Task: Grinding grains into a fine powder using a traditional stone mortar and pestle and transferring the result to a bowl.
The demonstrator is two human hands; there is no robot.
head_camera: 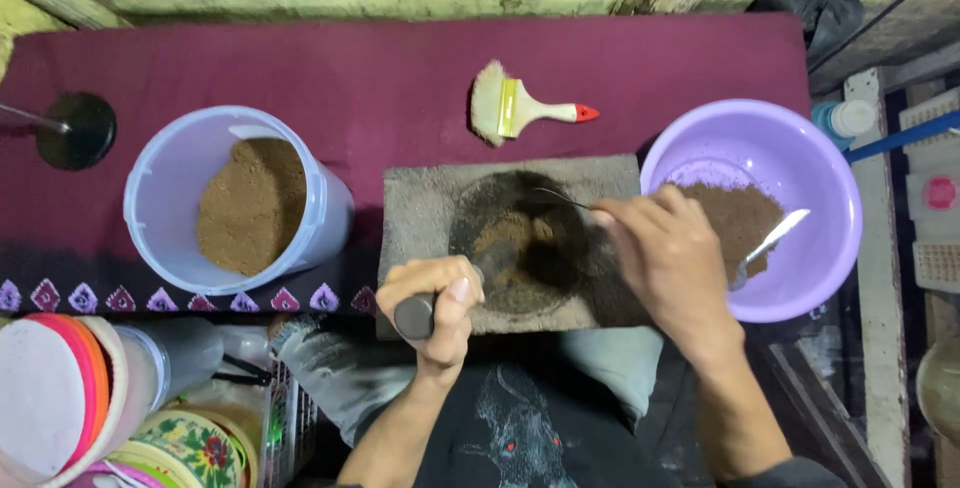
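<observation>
A round dark metal sieve (pixel 518 243) with brown powder in its mesh rests on a grey rectangular slab (pixel 420 210), which serves as the landmark here; the sieve sits at the slab's centre. The left hand (pixel 440 303), at the slab's near edge, is closed in a fist around the sieve's black cylindrical handle (pixel 414 316); the right hand (pixel 665 253), over the slab's right end, pinches a thin wire-like tool (pixel 560 198) between fingertips, its tip reaching over the sieve's rim. The sieve looks light and stiff, its mesh probably delicate, so the handle seems the sound place to hold it; the powder is loose and would spill with any tilt.

Right of the slab, a lilac plastic basin (pixel 800 153) holds brown powder and a metal spoon (pixel 768 245); left of it stands a pale blue plastic bucket (pixel 165 198) of the same powder; beyond it lies a cream-bristled brush with a red-tipped handle (pixel 520 108) on maroon cloth (pixel 380 78).
</observation>
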